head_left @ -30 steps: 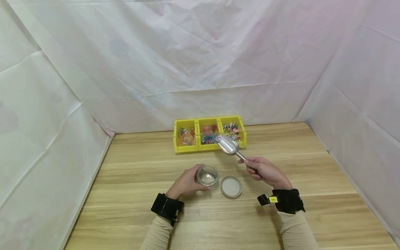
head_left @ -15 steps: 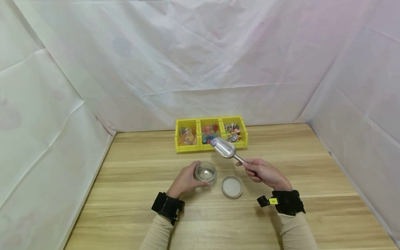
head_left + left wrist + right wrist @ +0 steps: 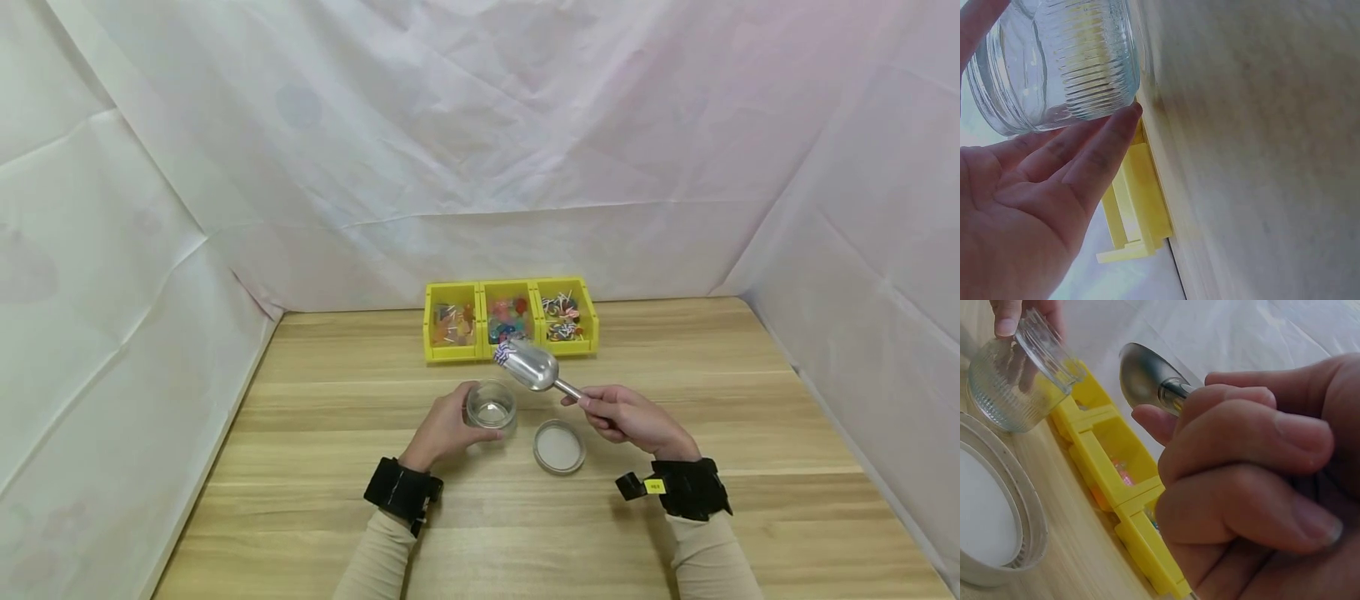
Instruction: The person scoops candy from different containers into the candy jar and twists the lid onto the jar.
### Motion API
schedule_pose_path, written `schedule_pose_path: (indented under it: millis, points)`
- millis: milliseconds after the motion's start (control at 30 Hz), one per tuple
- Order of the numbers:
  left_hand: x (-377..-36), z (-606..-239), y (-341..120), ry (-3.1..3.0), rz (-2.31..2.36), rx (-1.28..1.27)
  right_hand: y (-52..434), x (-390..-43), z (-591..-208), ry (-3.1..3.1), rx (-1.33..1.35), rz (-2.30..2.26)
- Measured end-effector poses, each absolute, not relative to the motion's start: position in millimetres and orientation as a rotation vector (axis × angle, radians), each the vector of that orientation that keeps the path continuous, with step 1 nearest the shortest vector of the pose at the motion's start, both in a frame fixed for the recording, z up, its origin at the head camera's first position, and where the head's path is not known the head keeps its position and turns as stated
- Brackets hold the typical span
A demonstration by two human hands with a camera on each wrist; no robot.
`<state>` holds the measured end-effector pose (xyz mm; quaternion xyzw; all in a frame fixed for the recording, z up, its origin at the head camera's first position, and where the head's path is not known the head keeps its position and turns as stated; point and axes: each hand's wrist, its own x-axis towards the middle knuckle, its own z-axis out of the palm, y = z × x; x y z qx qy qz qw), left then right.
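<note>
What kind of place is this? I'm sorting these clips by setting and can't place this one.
Probably a staged recording booth, not a home or shop: white sheets hang round a bare wooden table, both wrists wear black camera bands, and the only props are a yellow tray, jar and scoop.

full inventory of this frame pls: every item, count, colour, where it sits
Glass jar: 1, clear, ribbed, on the table in front of the bins, held tilted.
Metal scoop: 1, silver, in the air between jar and bins, something blue, white and red striped at its mouth.
Jar lid: 1, whitish, flat on the table right of the jar.
Bins: 3, yellow, joined in a row at the table's far edge, holding mixed coloured small items.
Table: 1, light wood.
Backdrop sheet: white, creased, behind and at both sides.
Wrist straps: 2, black, one per wrist.
Left hand: grips the jar.
Right hand: grips the scoop's handle.
</note>
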<state>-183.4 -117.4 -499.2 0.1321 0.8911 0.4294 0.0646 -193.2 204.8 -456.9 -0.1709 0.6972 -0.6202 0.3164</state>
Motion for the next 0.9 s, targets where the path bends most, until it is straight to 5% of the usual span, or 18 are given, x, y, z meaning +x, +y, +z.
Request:
schedule_pose_path:
  millis: [900]
  points:
    - [-184.6,-502.5,-116.5,2.688,1.315,0.381,200.6,-192.6,-457.0,1.803,-0.479,-1.577]
